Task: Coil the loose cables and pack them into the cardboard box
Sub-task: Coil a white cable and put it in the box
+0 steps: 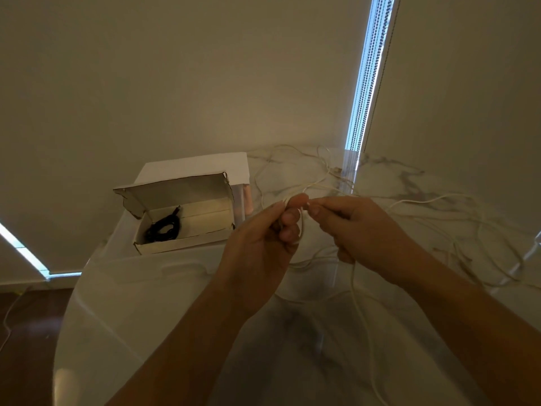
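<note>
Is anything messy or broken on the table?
Yes. The long white cable sprawls in loose tangled loops over the white marble table, with both hands pinching it. The open cardboard box has a torn, ragged lid corner. The coiled black cable inside looks tidy.
</note>
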A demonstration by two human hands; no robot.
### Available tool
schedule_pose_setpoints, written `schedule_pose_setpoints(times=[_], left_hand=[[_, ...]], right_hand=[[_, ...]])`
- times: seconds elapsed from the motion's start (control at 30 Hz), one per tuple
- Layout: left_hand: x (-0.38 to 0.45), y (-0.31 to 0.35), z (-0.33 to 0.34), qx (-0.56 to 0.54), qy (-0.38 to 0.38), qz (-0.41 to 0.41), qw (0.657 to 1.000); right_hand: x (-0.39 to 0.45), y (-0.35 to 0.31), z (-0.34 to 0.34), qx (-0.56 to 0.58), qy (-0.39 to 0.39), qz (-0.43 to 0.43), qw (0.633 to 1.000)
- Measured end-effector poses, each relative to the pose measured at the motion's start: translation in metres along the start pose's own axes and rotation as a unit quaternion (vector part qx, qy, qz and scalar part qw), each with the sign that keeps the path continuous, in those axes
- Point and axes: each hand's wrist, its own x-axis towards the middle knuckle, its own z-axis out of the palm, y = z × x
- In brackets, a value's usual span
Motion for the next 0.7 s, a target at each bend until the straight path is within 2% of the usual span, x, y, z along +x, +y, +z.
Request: schedule_pose_setpoints(times=[0.1,0.3,0.47,0.57,0.7], left_hand=[[0.001,0.001,-0.002,-0.011,0.021,0.009,1.000],[0.002,0.001,-0.005,0.001,0.076,0.045,0.996],[0.004,0.001,-0.008,0.017,0.131,0.088,0.987],[0.008,0.008,-0.015,0.024,0.169,0.126,0.977],[0.010,0.008,-0.018,0.090,0.187,0.143,0.968]], right_hand=[[-0.005,-0.004,0.008,0.012,-0.025,0.037,0.999],[-0.013,-0.004,0.024,-0.123,-0.073,0.039,0.989],[-0.024,-0.014,0.024,-0.160,-0.136,0.053,0.976],[-0.033,-0.024,0.028,-0.183,-0.187,0.036,0.964],[-0.042,-0.033,0.029,-0.253,-0.179,-0.025,0.950]])
